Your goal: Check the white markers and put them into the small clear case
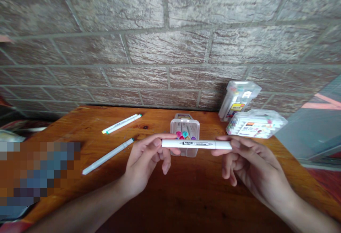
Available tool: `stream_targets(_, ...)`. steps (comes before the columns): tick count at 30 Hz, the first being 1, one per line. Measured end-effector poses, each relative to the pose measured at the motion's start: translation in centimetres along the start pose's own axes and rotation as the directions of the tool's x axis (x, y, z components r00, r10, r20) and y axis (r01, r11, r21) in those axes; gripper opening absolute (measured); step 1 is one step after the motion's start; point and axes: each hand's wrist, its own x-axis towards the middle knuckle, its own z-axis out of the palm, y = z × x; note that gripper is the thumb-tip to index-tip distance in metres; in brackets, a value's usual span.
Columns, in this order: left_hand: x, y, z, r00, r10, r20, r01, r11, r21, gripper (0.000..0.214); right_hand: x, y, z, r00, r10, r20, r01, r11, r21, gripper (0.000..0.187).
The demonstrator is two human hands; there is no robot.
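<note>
A white marker pen [197, 143] with black print is held level above the table, one end in each hand. My left hand [144, 158] pinches its left end between thumb and fingers. At the other end, my right hand [250, 162] grips the pen the same way. Behind the pen lies an open clear plastic case [198, 130], with several markers [183, 133] in it showing pink, teal, yellow and purple ends. The pen and fingers hide part of that case.
Two markers [122, 123] with yellow and green ends lie together at the back left. Nearer sits a single grey-white marker [108, 157]. At the back right, an upright clear marker case [237, 101] stands beside another marker box [254, 125]. A brick-patterned wall [149, 83] rises behind the wooden table [80, 126].
</note>
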Motion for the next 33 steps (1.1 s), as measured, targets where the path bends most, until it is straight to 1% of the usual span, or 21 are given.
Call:
stream_targets(14,-0.02,0.16,-0.04,1.0,0.004,0.03,-0.002,0.998,-0.058,0.032,-0.13,0.04,-0.01,0.998,0.033,0.053,-0.036,0.997,0.072,0.021)
stream_targets(17,-0.03,0.04,-0.23,0.999,0.011,0.037,-0.009,0.999,-0.052,0.032,-0.07,0.04,-0.02,0.997,0.043,0.058,-0.048,0.995,0.083,0.021)
stream_targets(21,0.06,-0.18,-0.37,0.999,0.042,0.033,-0.041,0.999,-0.019,0.03,-0.01,0.15,0.03,0.998,0.029,0.062,-0.034,0.996,0.081,0.021)
stream_targets(24,0.11,-0.28,-0.34,0.999,0.054,0.007,-0.054,0.998,0.034,0.027,-0.02,0.35,-0.03,0.998,0.001,0.059,-0.004,0.999,0.045,0.023)
stream_targets(28,0.11,-0.34,-0.31,0.998,0.062,-0.024,-0.059,0.992,0.107,0.026,-0.09,0.71,-0.26,0.995,-0.066,0.073,0.07,0.996,-0.053,0.018)
stream_targets(33,0.05,-0.31,-0.15,0.995,0.095,-0.014,-0.088,0.963,0.256,0.02,-0.05,0.96,-0.59,0.989,-0.134,0.058,0.143,0.969,-0.203,0.013)
